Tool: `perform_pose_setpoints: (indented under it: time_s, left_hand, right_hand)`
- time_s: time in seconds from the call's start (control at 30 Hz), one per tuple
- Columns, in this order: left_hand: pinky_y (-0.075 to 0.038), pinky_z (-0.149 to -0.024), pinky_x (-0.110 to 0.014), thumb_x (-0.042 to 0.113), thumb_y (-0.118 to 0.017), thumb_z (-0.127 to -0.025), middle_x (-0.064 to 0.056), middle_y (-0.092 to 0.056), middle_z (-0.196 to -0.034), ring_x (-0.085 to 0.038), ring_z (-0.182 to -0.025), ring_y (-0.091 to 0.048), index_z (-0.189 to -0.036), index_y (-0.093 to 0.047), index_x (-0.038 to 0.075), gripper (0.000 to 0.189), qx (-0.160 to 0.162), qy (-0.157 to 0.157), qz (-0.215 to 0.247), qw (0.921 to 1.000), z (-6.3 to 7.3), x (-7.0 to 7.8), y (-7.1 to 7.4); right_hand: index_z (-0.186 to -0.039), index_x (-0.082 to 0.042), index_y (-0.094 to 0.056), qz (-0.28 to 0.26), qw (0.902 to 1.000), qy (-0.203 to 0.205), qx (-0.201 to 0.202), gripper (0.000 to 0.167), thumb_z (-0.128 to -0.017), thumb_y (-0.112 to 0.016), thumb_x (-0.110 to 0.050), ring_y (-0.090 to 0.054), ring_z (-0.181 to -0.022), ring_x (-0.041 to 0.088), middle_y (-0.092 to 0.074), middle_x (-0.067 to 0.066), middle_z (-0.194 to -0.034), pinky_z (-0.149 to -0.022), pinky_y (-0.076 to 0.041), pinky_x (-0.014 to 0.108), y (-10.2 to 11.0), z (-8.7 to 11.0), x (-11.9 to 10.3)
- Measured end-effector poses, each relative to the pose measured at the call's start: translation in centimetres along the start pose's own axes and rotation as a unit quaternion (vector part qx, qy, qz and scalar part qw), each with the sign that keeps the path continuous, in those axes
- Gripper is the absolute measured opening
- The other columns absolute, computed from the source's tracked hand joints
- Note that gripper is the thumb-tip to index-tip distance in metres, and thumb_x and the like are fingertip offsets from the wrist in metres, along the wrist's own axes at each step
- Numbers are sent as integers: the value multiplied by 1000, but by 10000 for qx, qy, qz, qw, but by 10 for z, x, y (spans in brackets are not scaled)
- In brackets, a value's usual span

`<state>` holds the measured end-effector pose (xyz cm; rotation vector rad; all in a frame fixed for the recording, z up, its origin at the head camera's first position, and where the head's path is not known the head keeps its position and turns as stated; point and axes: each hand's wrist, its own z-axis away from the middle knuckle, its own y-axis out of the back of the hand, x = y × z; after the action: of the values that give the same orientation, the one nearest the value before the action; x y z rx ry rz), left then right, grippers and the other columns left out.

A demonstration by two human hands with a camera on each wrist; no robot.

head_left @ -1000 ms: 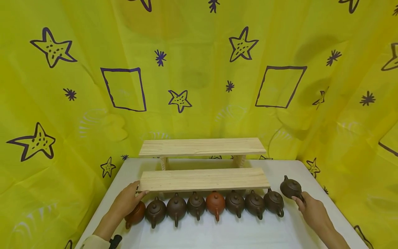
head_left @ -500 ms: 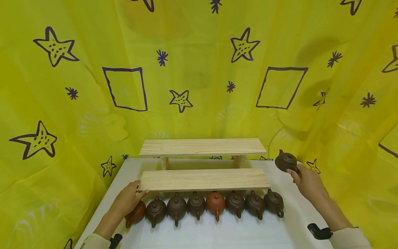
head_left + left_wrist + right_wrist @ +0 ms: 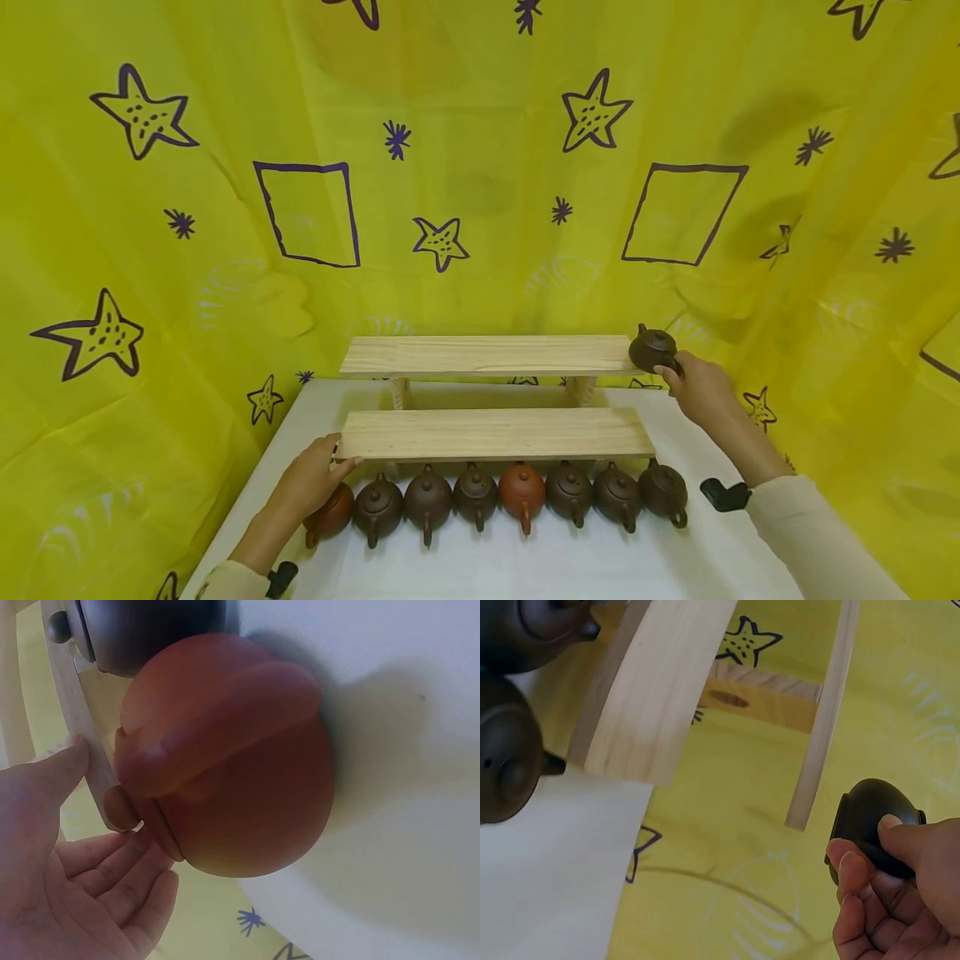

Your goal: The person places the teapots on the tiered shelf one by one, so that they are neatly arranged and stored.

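My right hand [image 3: 700,390] grips a dark brown teapot [image 3: 651,350] by its handle, raised at the right end of the upper wooden shelf board [image 3: 487,355]. Its spout points away from me. In the right wrist view, the teapot [image 3: 870,817] is apart from the board's end. My left hand [image 3: 302,475] holds the left end of the lower shelf board [image 3: 495,433], thumb on the front edge. Just below that hand sits a reddish-brown teapot [image 3: 247,802], partly covered by it in the head view.
Several dark brown teapots [image 3: 428,500] and an orange-red one [image 3: 522,492] stand in a row before the lower board, handles toward me. A white table [image 3: 495,571] carries the two-step shelf. Yellow patterned cloth [image 3: 480,167] surrounds it at back and sides.
My right hand has lifted the dark teapot from the table's right side, up and leftward to the upper board's right end. The left hand stays on the lower board.
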<state>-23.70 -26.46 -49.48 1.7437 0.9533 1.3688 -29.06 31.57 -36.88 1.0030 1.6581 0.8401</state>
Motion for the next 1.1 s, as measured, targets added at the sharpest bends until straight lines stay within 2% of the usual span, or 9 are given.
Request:
perform_pose_setpoints:
  time_s: [0.27, 0.67, 0.87, 1.1]
  left_hand:
    - [-53, -99, -60, 32, -72, -102, -30, -68, -122, -46, -116, -66, -134, -59, -12, 55, -43, 18, 47, 10000, -3, 3, -1]
    - [-54, -97, -60, 33, -72, -101, -28, -68, -122, -45, -115, -67, -134, -59, -11, 56, -75, 38, 16, 10000, -2, 0, -1]
    - [-54, -97, -60, 33, -72, -101, -29, -68, -122, -46, -115, -67, -135, -58, -12, 58, -113, 84, -50, 9999, -1, -1, -1]
    - [-54, -96, -60, 32, -72, -101, -30, -68, -121, -46, -114, -67, -133, -58, -12, 57, -62, 65, -61, 9999, 0, -1, -1]
  right_hand:
    - [-90, 3, -52, 44, 9999, 101, 88, 31, -111, -57, -20, -55, -65, 32, -55, 15, -73, -61, -45, 44, -16, -21, -9]
    - [-91, 6, -55, -29, 10000, 22, 49, 32, -110, -57, -20, -62, -71, 39, -63, 23, -80, -66, -50, 51, -31, -40, -17]
    - [-92, 5, -54, -73, 9999, -86, -34, 32, -111, -55, -21, -60, -71, 37, -61, 21, -79, -65, -49, 47, -34, -46, -18]
    - [-91, 5, -55, -118, 9999, 20, -23, 31, -110, -56, -20, -61, -72, 38, -61, 21, -78, -66, -49, 49, -36, -49, -24]
